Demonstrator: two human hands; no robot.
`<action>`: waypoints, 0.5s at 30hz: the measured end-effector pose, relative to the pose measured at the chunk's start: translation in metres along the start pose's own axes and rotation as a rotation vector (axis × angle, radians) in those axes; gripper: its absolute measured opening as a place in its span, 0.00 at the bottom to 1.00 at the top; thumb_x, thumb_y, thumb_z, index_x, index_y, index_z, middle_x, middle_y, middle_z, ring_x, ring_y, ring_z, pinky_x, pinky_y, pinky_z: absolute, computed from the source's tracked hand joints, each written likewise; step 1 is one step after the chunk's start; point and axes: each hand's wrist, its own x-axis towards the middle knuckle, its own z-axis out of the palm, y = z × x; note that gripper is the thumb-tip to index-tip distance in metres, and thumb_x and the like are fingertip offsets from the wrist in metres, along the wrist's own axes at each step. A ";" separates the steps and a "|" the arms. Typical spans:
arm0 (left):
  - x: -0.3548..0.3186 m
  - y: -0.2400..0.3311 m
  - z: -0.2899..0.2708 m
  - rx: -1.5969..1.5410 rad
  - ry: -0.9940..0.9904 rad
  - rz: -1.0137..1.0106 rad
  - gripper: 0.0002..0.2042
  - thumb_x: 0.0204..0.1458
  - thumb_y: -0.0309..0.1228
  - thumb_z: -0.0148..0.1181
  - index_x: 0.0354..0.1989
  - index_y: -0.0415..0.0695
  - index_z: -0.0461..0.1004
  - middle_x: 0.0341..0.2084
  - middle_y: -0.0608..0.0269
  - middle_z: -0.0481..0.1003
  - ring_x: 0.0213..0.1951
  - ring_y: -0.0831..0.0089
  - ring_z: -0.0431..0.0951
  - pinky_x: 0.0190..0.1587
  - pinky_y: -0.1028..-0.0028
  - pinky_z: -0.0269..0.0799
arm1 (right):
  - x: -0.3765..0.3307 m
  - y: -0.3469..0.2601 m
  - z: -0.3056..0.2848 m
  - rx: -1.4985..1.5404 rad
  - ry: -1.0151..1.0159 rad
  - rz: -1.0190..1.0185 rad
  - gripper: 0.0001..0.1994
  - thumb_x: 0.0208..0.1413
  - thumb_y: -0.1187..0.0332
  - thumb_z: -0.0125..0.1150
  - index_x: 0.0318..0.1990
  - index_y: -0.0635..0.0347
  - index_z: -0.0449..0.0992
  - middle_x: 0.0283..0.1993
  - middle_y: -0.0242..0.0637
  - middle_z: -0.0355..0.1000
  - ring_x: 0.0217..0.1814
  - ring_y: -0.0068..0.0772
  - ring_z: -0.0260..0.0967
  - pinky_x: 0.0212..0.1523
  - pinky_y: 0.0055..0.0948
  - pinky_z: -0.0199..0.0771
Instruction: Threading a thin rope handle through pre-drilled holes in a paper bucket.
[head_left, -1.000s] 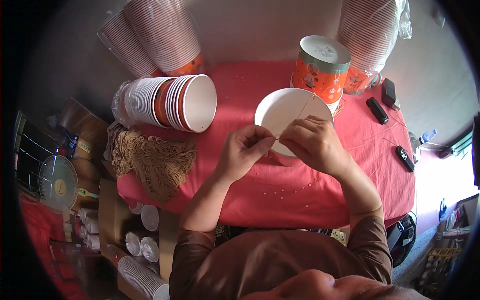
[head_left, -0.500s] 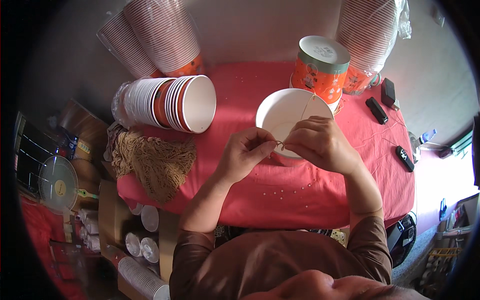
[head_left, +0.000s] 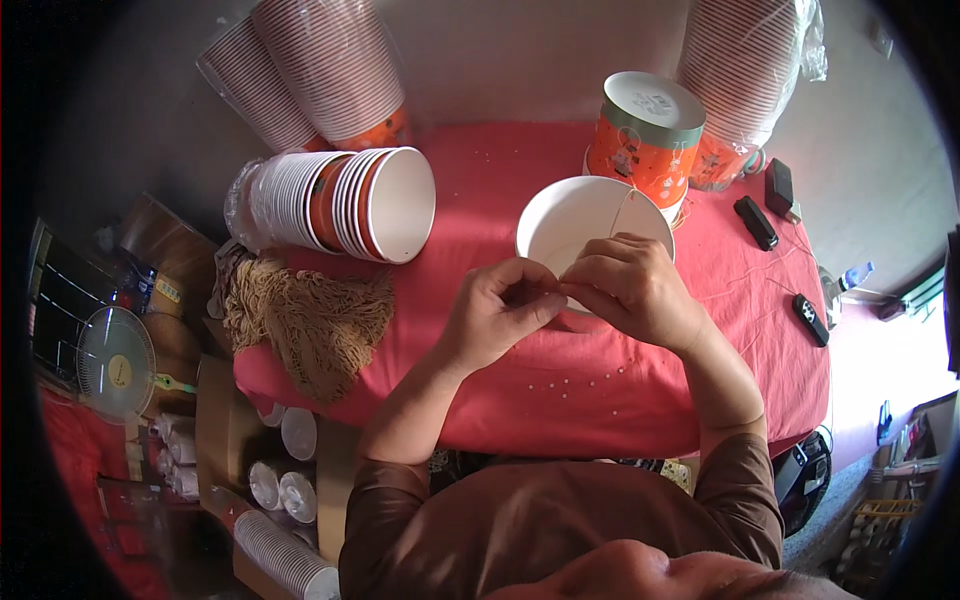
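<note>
Both hands pinching at the near rim of a white paper bowl.

Left hand [head_left: 497, 320] and right hand [head_left: 630, 288] meet fingertip to fingertip, pinched closed on a thin string [head_left: 622, 210] crossing the paper bowl [head_left: 570, 215], just beyond them. Bowl rests on a red tablecloth [head_left: 560, 400]; sideways cup stack [head_left: 340, 200] far left, orange tub [head_left: 645, 135] behind, fan [head_left: 115, 360] on the floor left.

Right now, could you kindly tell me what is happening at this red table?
A person in a brown top works over a red cloth-covered table. Both hands meet at the near rim of an open white paper bucket: the left hand and right hand pinch something small there, seemingly the thin cord running across the bucket. A sideways stack of orange-and-white paper buckets lies to the left, beside a pile of tan cord.
</note>
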 end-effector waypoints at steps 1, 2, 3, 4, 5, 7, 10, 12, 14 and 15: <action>0.000 0.000 0.000 0.000 -0.001 0.000 0.05 0.56 0.21 0.62 0.39 0.38 0.76 0.29 0.70 0.76 0.31 0.89 0.71 0.30 0.85 0.66 | -0.001 0.001 0.002 0.050 -0.007 0.021 0.05 0.50 0.70 0.68 0.31 0.59 0.78 0.29 0.36 0.74 0.30 0.41 0.74 0.32 0.39 0.73; 0.001 0.000 0.001 0.084 0.021 0.046 0.04 0.54 0.20 0.63 0.37 0.38 0.76 0.29 0.69 0.77 0.30 0.87 0.73 0.30 0.83 0.68 | -0.001 0.002 0.003 0.100 -0.014 0.043 0.05 0.50 0.70 0.67 0.31 0.60 0.78 0.29 0.37 0.74 0.30 0.43 0.74 0.32 0.39 0.73; 0.001 0.000 0.001 0.168 0.043 0.091 0.04 0.53 0.19 0.63 0.36 0.38 0.75 0.29 0.68 0.78 0.29 0.85 0.75 0.29 0.81 0.71 | -0.002 0.003 0.004 0.099 -0.013 0.044 0.05 0.50 0.70 0.67 0.31 0.60 0.78 0.29 0.37 0.74 0.30 0.43 0.74 0.32 0.39 0.73; 0.002 -0.001 0.001 0.168 0.042 0.091 0.04 0.53 0.19 0.63 0.36 0.38 0.75 0.29 0.68 0.78 0.29 0.85 0.75 0.29 0.81 0.71 | -0.003 0.004 0.004 0.131 -0.019 0.088 0.05 0.51 0.71 0.66 0.31 0.61 0.78 0.29 0.38 0.74 0.30 0.44 0.74 0.32 0.39 0.73; 0.004 -0.001 0.000 0.306 0.063 0.217 0.05 0.51 0.18 0.63 0.35 0.38 0.75 0.29 0.67 0.78 0.28 0.83 0.76 0.29 0.80 0.71 | -0.003 0.004 0.005 0.162 -0.025 0.132 0.05 0.52 0.71 0.65 0.32 0.62 0.78 0.29 0.40 0.75 0.31 0.46 0.74 0.33 0.40 0.73; 0.007 -0.002 0.001 0.443 0.084 0.342 0.06 0.50 0.17 0.63 0.34 0.39 0.75 0.28 0.66 0.77 0.27 0.82 0.76 0.29 0.79 0.71 | -0.004 0.002 0.007 0.205 -0.041 0.176 0.05 0.53 0.71 0.65 0.32 0.63 0.77 0.29 0.41 0.75 0.30 0.47 0.74 0.33 0.40 0.73; 0.009 -0.002 0.005 0.448 0.152 0.479 0.06 0.48 0.16 0.64 0.33 0.39 0.74 0.28 0.65 0.77 0.25 0.79 0.75 0.28 0.78 0.71 | -0.006 0.002 0.007 0.281 -0.072 0.251 0.06 0.56 0.70 0.63 0.31 0.64 0.77 0.28 0.43 0.74 0.29 0.47 0.73 0.31 0.40 0.72; 0.008 0.000 0.004 0.398 0.119 0.392 0.05 0.51 0.17 0.64 0.34 0.38 0.75 0.28 0.64 0.78 0.27 0.80 0.77 0.29 0.77 0.73 | -0.007 0.003 0.007 0.313 -0.086 0.281 0.07 0.57 0.69 0.63 0.31 0.64 0.77 0.27 0.44 0.74 0.28 0.47 0.73 0.31 0.39 0.71; 0.007 -0.005 0.004 0.324 0.113 0.345 0.05 0.52 0.18 0.64 0.35 0.38 0.76 0.29 0.64 0.79 0.29 0.80 0.79 0.31 0.78 0.74 | -0.007 0.003 0.007 0.344 -0.090 0.310 0.09 0.58 0.68 0.63 0.30 0.64 0.77 0.25 0.44 0.73 0.27 0.47 0.72 0.29 0.40 0.70; 0.007 -0.006 0.004 0.250 0.108 0.298 0.04 0.53 0.19 0.64 0.36 0.38 0.77 0.29 0.64 0.80 0.31 0.79 0.80 0.33 0.78 0.76 | -0.007 0.003 0.008 0.344 -0.090 0.309 0.09 0.58 0.68 0.63 0.30 0.64 0.77 0.25 0.44 0.73 0.27 0.47 0.72 0.29 0.40 0.70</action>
